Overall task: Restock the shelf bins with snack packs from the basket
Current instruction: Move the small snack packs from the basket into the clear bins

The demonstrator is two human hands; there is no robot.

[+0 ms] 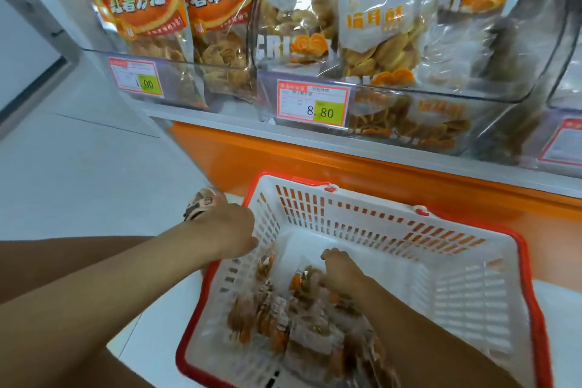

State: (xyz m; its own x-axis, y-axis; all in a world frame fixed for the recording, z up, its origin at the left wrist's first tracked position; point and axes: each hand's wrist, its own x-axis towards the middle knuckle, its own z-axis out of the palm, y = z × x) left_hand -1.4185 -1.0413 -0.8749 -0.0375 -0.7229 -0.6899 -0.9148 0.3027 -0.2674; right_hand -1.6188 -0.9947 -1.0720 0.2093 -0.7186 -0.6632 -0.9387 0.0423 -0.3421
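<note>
Inside the basket (pixel 523 250), right hand (pixel 341 268) pinches snack packs (pixel 277 324) lying lengthwise near-to-far; left hand (pixel 230 227), fingers unclear.

Inside the red-rimmed white slatted plastic basket (pixel 472 293), the right hand (pixel 343 272) curls on clear packs of orange-brown snacks (pixel 267 324), the left hand (pixel 231 230) reaching over its left rim.

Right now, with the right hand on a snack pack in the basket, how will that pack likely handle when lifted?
The snack pack under the right hand is a clear film bag of thin chips, so it is probably light and floppy. The glossy film may be slippery. The chips look brittle, so a hard squeeze could crush them.
</note>
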